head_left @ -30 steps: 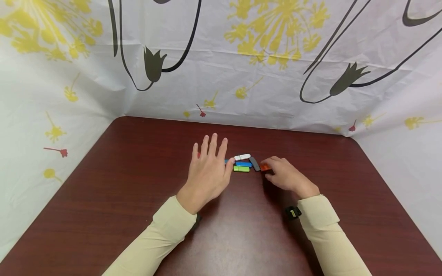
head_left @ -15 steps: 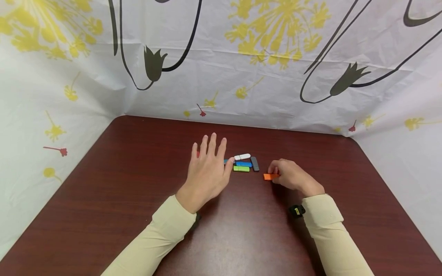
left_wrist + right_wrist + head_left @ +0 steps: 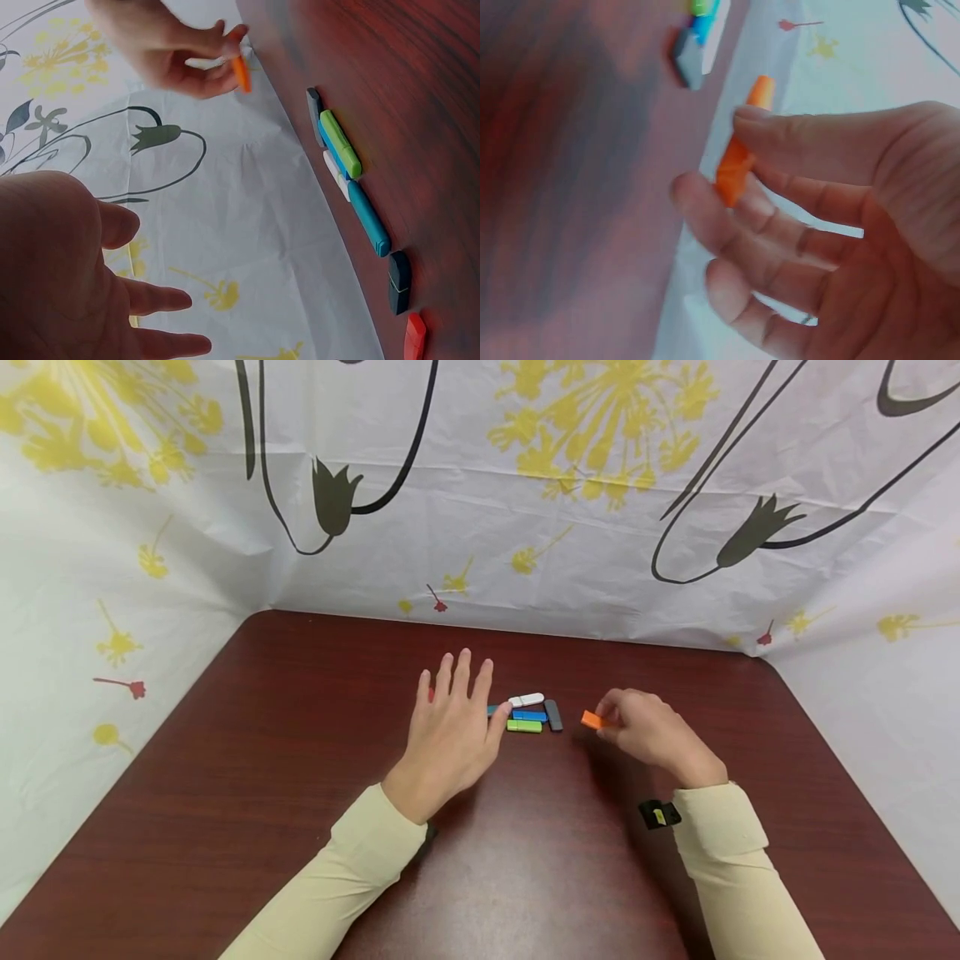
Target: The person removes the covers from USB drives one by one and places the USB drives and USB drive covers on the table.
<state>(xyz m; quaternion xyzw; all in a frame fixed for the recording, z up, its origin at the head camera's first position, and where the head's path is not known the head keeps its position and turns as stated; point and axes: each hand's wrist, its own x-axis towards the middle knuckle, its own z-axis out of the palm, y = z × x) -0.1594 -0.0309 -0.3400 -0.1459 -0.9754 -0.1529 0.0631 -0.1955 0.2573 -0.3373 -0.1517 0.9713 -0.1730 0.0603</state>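
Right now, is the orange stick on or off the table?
Off: the right hand pinches the orange stick, seen against the cloth in the left wrist view.

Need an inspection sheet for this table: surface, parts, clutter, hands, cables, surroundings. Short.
Surface: dark reddish table, glare towards the near side.
Job's things: orange stick lifted off the table; gray, green, blue, white, teal, black and red sticks lie on it.
Clutter: nothing seen.
Grippers: left hand holds nothing, fingers spread; right hand pinches the orange stick.
Cables: nothing seen.
Surroundings: patterned white sheet behind and on both sides.
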